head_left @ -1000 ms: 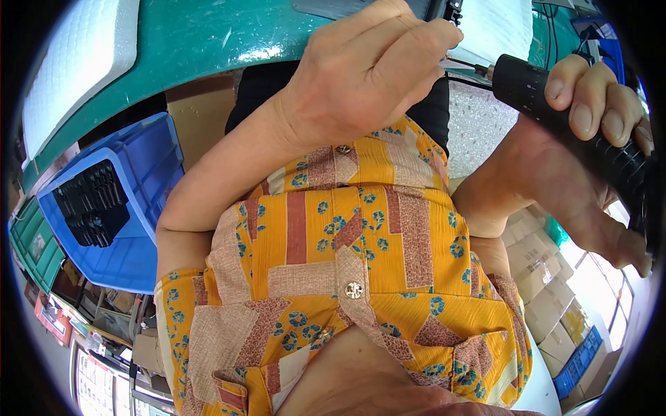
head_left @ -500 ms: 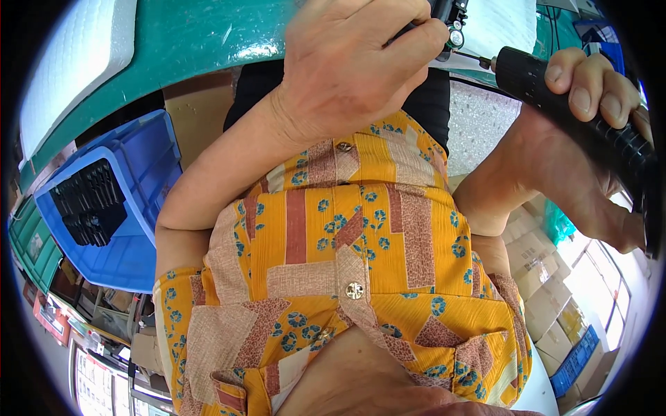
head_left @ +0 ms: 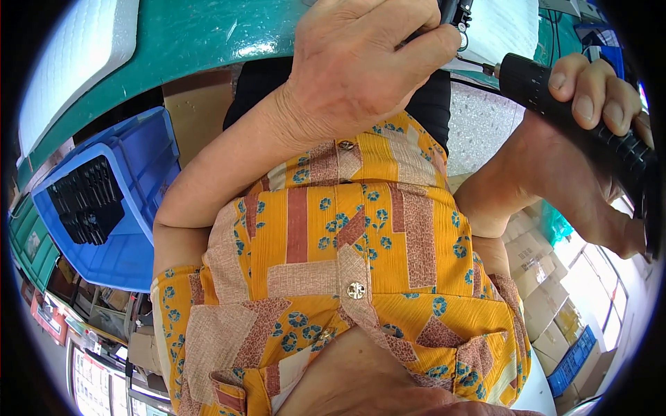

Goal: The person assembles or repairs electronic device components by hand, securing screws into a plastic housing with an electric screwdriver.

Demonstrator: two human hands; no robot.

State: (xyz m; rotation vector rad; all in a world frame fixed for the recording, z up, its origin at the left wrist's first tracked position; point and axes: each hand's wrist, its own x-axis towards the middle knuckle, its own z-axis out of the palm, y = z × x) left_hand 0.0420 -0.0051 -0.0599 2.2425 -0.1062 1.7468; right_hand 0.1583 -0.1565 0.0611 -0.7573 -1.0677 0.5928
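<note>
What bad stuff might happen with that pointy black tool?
The thin bit points close to the left hand, so it might slip and poke a finger. The right hand grips the black screwdriver at a slant, so the bit could perhaps skid. And if the left hand loosened, the black part might twist.

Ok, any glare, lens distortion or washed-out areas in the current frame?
Head view: fisheye distortion, with dark corners and the green tabletop's front edge bowed; head view: white glare near that edge; head view: bright panes at lower right washed out; head view: the black electric screwdriver looks sharp at its bit end, its tail fading into the dark rim.
</note>
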